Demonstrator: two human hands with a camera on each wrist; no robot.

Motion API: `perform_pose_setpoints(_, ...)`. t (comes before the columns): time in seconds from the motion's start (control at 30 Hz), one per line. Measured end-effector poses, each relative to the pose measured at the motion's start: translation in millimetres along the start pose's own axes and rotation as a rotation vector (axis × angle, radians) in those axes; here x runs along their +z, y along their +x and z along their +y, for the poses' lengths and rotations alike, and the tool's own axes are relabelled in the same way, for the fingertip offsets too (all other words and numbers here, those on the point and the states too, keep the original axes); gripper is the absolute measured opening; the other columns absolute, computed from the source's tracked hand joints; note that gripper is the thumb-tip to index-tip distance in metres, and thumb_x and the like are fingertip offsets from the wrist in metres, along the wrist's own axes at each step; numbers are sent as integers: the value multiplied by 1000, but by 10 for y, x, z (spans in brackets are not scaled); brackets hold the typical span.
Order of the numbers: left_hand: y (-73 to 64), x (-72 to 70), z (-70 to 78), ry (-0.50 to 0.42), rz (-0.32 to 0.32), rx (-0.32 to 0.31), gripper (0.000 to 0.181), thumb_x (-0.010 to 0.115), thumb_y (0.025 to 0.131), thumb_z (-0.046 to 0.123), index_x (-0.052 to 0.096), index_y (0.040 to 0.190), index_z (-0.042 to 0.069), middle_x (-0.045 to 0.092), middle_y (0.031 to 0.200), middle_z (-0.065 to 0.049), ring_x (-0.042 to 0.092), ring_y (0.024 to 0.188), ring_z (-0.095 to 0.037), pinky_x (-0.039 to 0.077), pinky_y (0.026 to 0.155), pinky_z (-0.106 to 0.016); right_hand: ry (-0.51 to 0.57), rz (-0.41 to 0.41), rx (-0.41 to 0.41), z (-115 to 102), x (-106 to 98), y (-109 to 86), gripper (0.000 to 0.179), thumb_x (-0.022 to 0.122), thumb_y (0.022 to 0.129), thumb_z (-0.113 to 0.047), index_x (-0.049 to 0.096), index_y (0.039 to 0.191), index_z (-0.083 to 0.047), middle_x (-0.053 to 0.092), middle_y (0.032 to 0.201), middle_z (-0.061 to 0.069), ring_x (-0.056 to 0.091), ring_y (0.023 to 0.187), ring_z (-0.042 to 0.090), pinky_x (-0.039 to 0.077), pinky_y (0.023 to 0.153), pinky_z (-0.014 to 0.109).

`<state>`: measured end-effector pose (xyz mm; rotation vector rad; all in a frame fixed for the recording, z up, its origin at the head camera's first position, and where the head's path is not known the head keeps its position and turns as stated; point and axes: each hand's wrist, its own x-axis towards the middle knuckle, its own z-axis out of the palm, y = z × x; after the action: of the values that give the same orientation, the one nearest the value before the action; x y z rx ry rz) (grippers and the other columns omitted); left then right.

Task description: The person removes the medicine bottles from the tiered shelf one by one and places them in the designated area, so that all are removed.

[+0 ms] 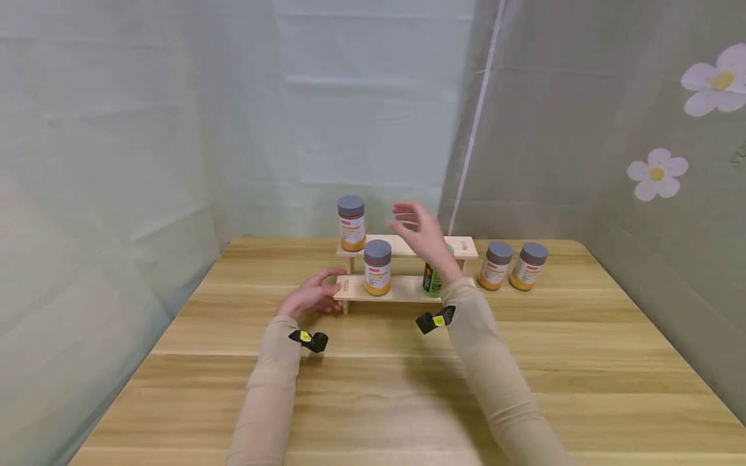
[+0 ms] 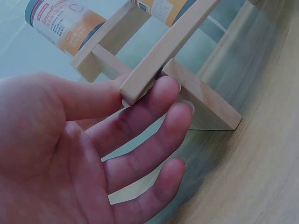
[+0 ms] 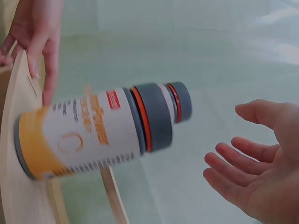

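Observation:
A two-tier wooden shelf (image 1: 402, 289) stands toward the table's far side. My left hand (image 1: 311, 296) grips the left end of its lower board (image 2: 163, 51), thumb above and fingertips underneath. One grey-lidded supplement bottle (image 1: 377, 270) stands on the lower tier and another supplement bottle (image 1: 352, 226) on the upper tier's left end. My right hand (image 1: 424, 238) is raised over the right part of the shelf, fingers spread and loosely bent, holding nothing. Behind its wrist, a green-and-black container (image 1: 432, 281) on the lower tier is partly hidden. The right wrist view has the lower bottle (image 3: 93, 135) apart from my right fingers (image 3: 229, 179).
Two more grey-lidded bottles, a nearer-shelf bottle (image 1: 495, 266) and an outer bottle (image 1: 528, 266), stand on the wooden table (image 1: 361, 401) right of the shelf. Pale curtains (image 1: 373, 116) hang behind the table and along its sides.

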<state>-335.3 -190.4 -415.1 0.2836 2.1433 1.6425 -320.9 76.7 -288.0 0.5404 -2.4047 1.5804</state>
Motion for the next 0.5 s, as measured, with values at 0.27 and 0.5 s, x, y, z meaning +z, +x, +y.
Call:
perform_pose_setpoints(0.27,10,-5,12,-3,-5,13,52,46,103,23,27,151,14,65,75,2,64,70,-9,49,66,-26,95,-58,51,-15,147,155,46,63,95,-22,47,137,-12,55,137,11,51,129,29,42,107,43)
perform_pose_setpoints(0.5,3,-2,9,6,1,11,51,46,103,22,28,151,14,66,74,3,64,69,-10,50,66,-27,273,-116,126,-3,218,265,45,59,97,-20,46,138,-8,51,140,15,48,132,30,39,110,45)
